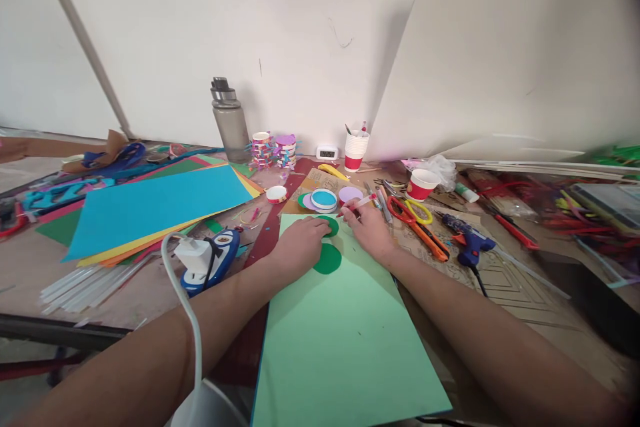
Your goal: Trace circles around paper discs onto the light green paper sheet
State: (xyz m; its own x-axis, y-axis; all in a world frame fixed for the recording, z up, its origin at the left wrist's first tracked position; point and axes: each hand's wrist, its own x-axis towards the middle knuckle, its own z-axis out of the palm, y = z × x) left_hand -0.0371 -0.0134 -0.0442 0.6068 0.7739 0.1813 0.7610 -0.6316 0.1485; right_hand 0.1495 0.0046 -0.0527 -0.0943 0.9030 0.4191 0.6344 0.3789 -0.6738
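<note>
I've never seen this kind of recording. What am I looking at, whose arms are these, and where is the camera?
No machine here: one camera worn on a person's head looks down at their own bare arms. The left hand presses a dark green disc onto a light green sheet; a second disc lies beside it. The right hand grips a pen near the pressed disc. Around them the table holds a coloured paper stack, scissors, a glue gun, paper cups and a bottle.

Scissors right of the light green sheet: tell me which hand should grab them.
Right, probably. The scissors lie just past the right hand, on its side of the light green sheet, though it holds a pen. The left hand presses a dark green circle on the sheet, farther away.
</note>
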